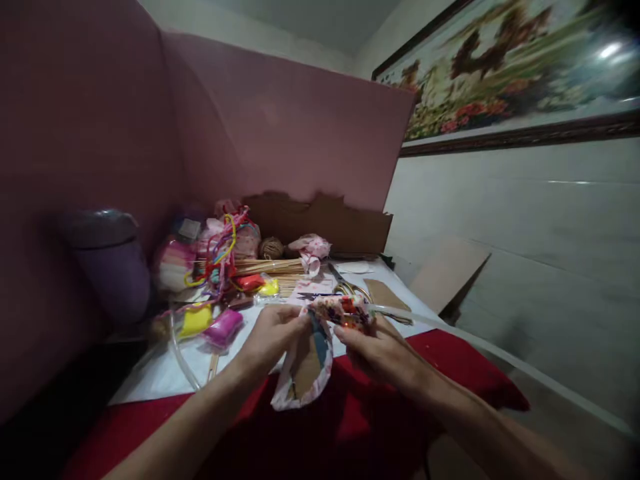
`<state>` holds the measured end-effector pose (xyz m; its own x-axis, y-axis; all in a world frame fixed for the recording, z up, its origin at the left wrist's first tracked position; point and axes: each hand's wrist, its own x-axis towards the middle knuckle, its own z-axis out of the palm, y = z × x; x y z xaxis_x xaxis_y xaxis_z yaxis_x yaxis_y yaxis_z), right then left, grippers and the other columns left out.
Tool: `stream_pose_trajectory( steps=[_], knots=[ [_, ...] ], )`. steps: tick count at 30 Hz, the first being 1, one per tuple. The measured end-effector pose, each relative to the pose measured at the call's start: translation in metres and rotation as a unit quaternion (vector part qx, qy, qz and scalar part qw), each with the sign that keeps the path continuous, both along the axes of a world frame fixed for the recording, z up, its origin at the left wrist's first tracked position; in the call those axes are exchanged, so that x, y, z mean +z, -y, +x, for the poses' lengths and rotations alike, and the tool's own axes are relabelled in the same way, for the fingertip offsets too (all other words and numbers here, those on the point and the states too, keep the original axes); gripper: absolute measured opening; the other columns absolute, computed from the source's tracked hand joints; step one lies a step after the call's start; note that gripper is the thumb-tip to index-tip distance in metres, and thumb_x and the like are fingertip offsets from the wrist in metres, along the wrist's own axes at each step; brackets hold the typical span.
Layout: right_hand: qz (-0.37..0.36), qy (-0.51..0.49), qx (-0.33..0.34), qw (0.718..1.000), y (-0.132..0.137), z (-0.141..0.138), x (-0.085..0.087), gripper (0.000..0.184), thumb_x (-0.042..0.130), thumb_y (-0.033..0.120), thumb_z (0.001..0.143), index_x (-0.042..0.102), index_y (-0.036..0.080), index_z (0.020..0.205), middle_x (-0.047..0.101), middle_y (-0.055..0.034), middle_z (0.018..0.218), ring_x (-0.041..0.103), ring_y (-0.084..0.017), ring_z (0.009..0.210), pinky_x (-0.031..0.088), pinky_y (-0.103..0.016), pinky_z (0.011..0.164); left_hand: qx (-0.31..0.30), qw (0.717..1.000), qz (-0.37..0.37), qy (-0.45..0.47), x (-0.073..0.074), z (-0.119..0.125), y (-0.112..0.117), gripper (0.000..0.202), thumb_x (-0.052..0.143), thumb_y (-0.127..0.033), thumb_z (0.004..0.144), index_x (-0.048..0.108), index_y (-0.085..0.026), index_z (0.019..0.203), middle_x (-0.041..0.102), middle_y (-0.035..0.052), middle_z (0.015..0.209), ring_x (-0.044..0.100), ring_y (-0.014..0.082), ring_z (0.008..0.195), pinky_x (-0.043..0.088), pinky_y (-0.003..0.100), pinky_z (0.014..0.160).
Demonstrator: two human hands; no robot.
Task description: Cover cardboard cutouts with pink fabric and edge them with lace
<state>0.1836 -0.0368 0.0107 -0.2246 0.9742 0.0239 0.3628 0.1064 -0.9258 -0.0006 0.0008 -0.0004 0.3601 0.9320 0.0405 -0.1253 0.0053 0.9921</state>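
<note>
A half-round cardboard piece [303,373], edged with pale fabric, hangs below my hands. A strip of floral fabric [345,311] in white, red and orange lies bunched across its top. My left hand [280,330] is closed, thumb and fingers pinching the left end of the fabric at the cardboard's upper edge. Around the right end of the floral fabric my right hand [373,340] is closed, with its thumb toward the cardboard. A translucent plastic tube [450,327] emerges beside the right hand and runs off to the lower right. Whether it passes inside the fabric is hidden.
Scissors [345,283] lie just beyond my hands on the white tabletop [150,377]. Wooden sticks [270,268], a twine ball [271,248] and yellow [197,320] and magenta [225,328] packets sit left and back. A lidded purple bin [113,267] stands left. Red cloth [465,363] covers the near edge.
</note>
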Motion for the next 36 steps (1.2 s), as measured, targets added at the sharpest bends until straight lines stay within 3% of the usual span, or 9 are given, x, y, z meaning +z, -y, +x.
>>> stream_pose_trajectory(
  steps=[7, 14, 20, 28, 36],
  knots=[
    [-0.01, -0.044, -0.004, 0.999, -0.001, -0.001, 0.005, 0.038, 0.055, 0.051, 0.078, 0.044, 0.019, 0.059, 0.038, 0.0066, 0.043, 0.031, -0.006, 0.036, 0.023, -0.021, 0.036, -0.016, 0.999, -0.031, 0.04, -0.004, -0.002, -0.003, 0.024, 0.07, -0.036, 0.066, 0.066, -0.013, 0.065, 0.057, 0.0013, 0.054, 0.049, 0.01, 0.049, 0.034, 0.022, 0.048],
    [-0.012, -0.048, -0.013, 0.999, -0.001, -0.004, 0.011, 0.034, 0.054, 0.044, 0.078, 0.046, 0.018, 0.057, 0.042, 0.0055, 0.04, 0.036, -0.006, 0.032, 0.025, -0.019, 0.032, -0.026, 0.992, -0.082, 0.09, -0.004, -0.003, -0.005, 0.021, 0.071, -0.03, 0.065, 0.066, -0.01, 0.07, 0.063, 0.0053, 0.062, 0.055, 0.0125, 0.052, 0.04, 0.023, 0.052],
    [-0.022, -0.046, -0.006, 0.999, -0.002, -0.004, 0.012, 0.046, 0.051, 0.051, 0.079, 0.046, 0.016, 0.049, 0.044, 0.0033, 0.038, 0.036, -0.005, 0.03, 0.025, -0.018, 0.03, -0.045, 0.989, -0.101, 0.098, -0.005, -0.006, -0.008, 0.02, 0.069, -0.028, 0.066, 0.066, -0.009, 0.071, 0.064, 0.0069, 0.064, 0.056, 0.0138, 0.054, 0.04, 0.024, 0.054],
    [-0.024, -0.057, -0.013, 0.998, 0.002, -0.007, 0.018, 0.047, 0.054, 0.056, 0.076, 0.047, 0.017, 0.05, 0.043, 0.004, 0.038, 0.035, -0.005, 0.029, 0.025, -0.018, 0.03, -0.066, 0.99, -0.082, 0.089, -0.004, -0.008, -0.009, 0.012, 0.064, -0.024, 0.067, 0.063, -0.012, 0.071, 0.062, 0.0047, 0.066, 0.054, 0.0136, 0.056, 0.039, 0.025, 0.056],
    [0.013, -0.081, -0.051, 0.995, -0.008, 0.013, 0.023, 0.036, 0.052, 0.047, 0.079, 0.055, 0.015, 0.063, 0.045, 0.0043, 0.041, 0.035, -0.005, 0.029, 0.024, -0.017, 0.029, -0.052, 0.99, -0.11, 0.065, -0.006, -0.009, -0.01, 0.023, 0.065, -0.027, 0.067, 0.066, -0.01, 0.082, 0.065, 0.0064, 0.069, 0.056, 0.0151, 0.056, 0.039, 0.026, 0.055]
  ],
)
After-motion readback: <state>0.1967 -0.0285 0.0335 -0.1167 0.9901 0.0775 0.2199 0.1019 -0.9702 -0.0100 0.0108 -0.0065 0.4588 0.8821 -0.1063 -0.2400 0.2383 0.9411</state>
